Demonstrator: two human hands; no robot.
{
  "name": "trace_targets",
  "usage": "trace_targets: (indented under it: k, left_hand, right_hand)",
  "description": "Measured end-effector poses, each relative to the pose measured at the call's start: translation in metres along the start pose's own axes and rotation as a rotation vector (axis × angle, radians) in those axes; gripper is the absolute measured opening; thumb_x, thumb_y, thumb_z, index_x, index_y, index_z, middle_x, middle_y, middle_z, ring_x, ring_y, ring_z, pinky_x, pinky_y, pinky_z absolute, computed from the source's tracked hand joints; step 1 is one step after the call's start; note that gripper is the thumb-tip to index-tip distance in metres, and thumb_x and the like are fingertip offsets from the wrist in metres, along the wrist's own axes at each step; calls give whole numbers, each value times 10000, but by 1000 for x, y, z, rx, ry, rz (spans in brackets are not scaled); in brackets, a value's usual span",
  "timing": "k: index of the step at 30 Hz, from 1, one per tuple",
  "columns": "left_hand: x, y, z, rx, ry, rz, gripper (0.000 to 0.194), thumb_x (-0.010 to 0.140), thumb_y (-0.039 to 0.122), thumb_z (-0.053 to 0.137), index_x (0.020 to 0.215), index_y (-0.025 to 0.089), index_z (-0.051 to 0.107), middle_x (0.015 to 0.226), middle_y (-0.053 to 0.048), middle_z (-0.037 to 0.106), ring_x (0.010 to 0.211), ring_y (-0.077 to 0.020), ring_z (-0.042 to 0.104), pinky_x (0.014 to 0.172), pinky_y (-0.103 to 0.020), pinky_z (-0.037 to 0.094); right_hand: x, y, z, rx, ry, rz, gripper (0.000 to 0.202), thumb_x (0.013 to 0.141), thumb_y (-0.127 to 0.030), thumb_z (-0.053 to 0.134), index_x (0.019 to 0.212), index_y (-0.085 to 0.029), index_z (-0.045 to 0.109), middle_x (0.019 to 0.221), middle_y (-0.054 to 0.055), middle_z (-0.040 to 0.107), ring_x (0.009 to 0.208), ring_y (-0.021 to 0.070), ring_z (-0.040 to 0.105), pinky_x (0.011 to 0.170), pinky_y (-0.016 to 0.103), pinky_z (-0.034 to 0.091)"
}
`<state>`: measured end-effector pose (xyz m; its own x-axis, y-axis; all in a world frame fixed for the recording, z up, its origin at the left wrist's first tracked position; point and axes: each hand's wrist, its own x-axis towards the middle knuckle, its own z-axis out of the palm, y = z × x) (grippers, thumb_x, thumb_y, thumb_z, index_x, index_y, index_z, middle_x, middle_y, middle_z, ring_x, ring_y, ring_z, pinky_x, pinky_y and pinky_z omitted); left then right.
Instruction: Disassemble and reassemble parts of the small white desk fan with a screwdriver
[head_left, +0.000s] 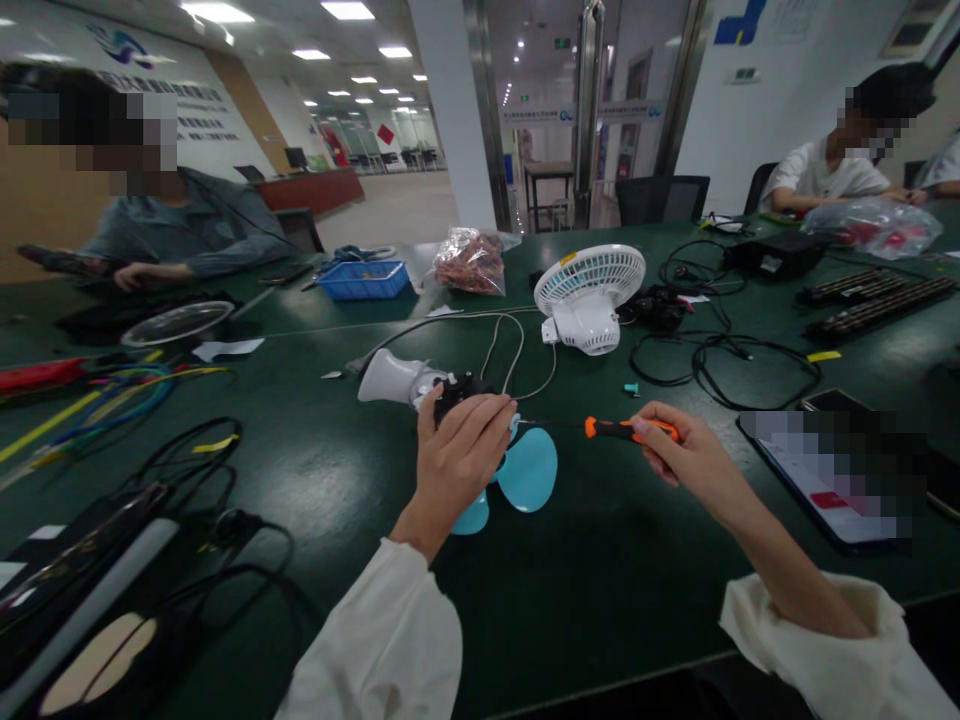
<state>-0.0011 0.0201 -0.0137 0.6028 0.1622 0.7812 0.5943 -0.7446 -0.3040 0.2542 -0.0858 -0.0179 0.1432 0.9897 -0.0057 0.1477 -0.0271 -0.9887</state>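
A small fan lies on its side, with a white base (388,378), a dark motor part (466,384) and light-blue blades (531,472). My left hand (459,450) is wrapped over the fan between motor and blades, hiding much of that part. In my right hand (688,455) is a screwdriver (611,428) with an orange and black handle. Its thin shaft points left, level, toward the hub of the blades; whether the tip touches is too small to tell. Beyond the screwdriver lies a small teal plastic piece (631,389).
A white fan housing with a grille (591,300) stands behind. Further back are a blue basket (365,280) and a bag of reddish-brown material (471,264). Black cables (742,370) and a phone (832,485) lie right; wires and a power strip left. Other people sit at both sides.
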Motion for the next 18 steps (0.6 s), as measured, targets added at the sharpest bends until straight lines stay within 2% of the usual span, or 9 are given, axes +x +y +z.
trace_targets:
  k: [2, 4, 8, 13, 18]
  left_hand:
    - [0, 0, 0, 2, 4, 4, 282, 840, 143, 613, 1116, 196, 637, 1080, -40, 710, 1019, -189, 633, 1149, -498, 252]
    - [0, 0, 0, -5, 7, -3, 277, 840, 141, 613, 1110, 199, 639, 1080, -37, 711, 1024, -188, 632, 1152, -496, 250]
    - [1, 1, 0, -23, 4, -21, 266, 852, 144, 597, 1107, 203, 643, 1073, -29, 712, 1046, -186, 628, 1159, -492, 241]
    - [1, 1, 0, -8, 5, -9, 269, 839, 141, 614, 1099, 206, 644, 1069, -26, 716, 1032, -181, 633, 1161, -485, 237]
    - [1, 1, 0, -2, 11, -2, 283, 833, 135, 619, 1106, 203, 639, 1068, -26, 716, 1023, -180, 635, 1161, -484, 242]
  right_hand:
    - [1, 0, 0, -2, -12, 0, 333, 880, -515, 521, 860, -184, 549, 528, -70, 417, 433, 56, 383, 407, 184, 284]
    - [0, 0, -1, 46, -20, 0, 304, 877, -482, 541, 979, -196, 565, 548, -77, 403, 454, 58, 381, 419, 180, 287]
    - [-1, -1, -3, 144, -31, -12, 397, 821, -374, 646, 1169, -245, 503, 579, -96, 391, 467, 56, 373, 433, 176, 303]
    - [-1, -2, -2, 206, -18, -38, 300, 841, -396, 619, 1054, -214, 513, 556, -94, 420, 434, 50, 369, 402, 172, 278]
    - [1, -2, 0, 123, -15, -10, 296, 871, -483, 552, 908, -192, 511, 517, -76, 453, 406, 54, 393, 379, 171, 275]
